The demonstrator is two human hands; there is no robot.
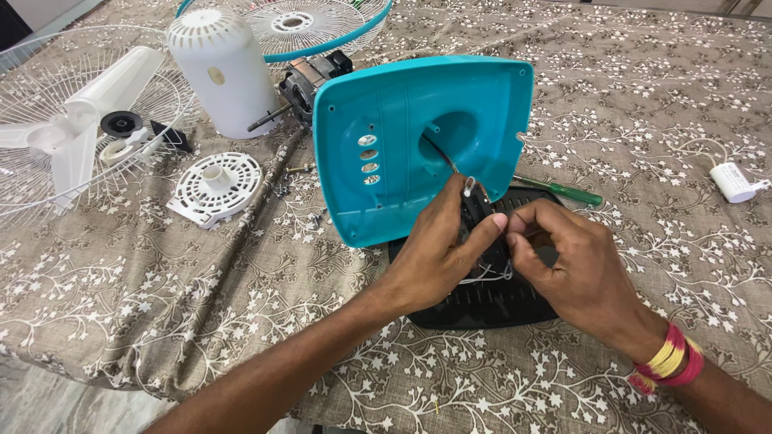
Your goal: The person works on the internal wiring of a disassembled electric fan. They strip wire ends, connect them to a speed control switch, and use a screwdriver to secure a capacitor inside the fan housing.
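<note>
Both hands meet at centre: a small black part (480, 210) is pinched steady by the left hand (438, 253), while white wires (488, 276) are gripped by the right hand (567, 269); a teal cover (402, 153) stands at twelve o'clock.

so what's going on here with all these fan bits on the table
A person has a fan taken apart on a patterned tablecloth. Both hands work at a small black part with thin wires: the left hand steadies it, the right hand pinches at the wires. This happens over a black base plate, against a tilted teal housing. White blades, a motor cover and a green screwdriver lie nearby.
</note>
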